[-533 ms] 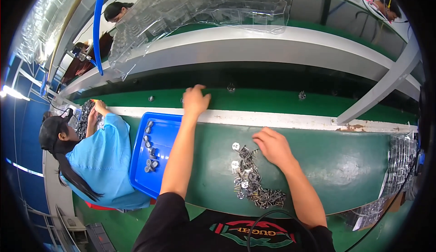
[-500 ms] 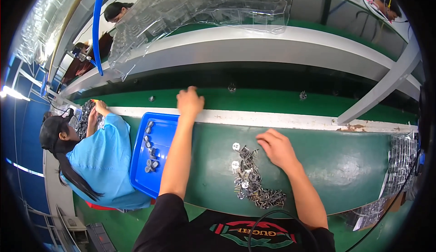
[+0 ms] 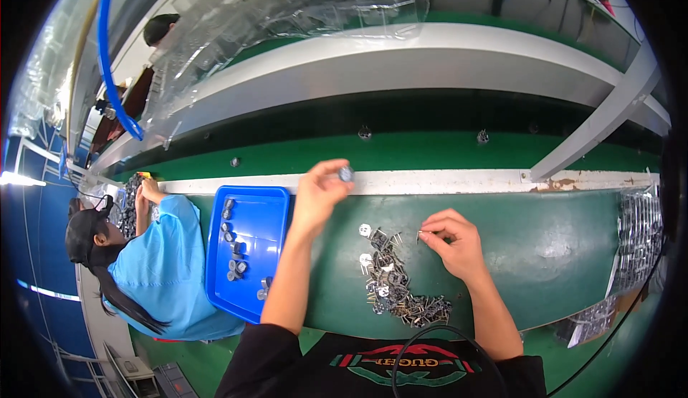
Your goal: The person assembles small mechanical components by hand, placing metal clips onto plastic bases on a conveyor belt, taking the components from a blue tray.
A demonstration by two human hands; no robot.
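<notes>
Above the white rail, my left hand (image 3: 317, 196) pinches a small round grey part (image 3: 346, 174) between thumb and fingertips. My right hand (image 3: 454, 246) is closed over the green worktop, thumb against forefinger. A thin metal pin-like piece (image 3: 419, 237) shows at its fingertips; its full shape is too small to make out. Left of the right hand lies a heap of small metal parts with pins (image 3: 393, 283), with a few white discs (image 3: 365, 230) at its edge. Left of my left forearm stands a blue tray (image 3: 261, 215) with several round grey parts (image 3: 235, 247) in it.
Beyond the white rail (image 3: 444, 181) runs a green belt (image 3: 416, 151) carrying a few spaced small parts (image 3: 482, 137). Clear plastic trays (image 3: 301, 11) hang over the frame above. A co-worker in blue (image 3: 154, 269) sits at the left. More plastic trays (image 3: 638, 240) stack at right.
My left hand has come back from the belt, rightward and nearer, and now holds a round grey part. The right hand's fingers have closed on a small piece. The whole view has shifted slightly.
</notes>
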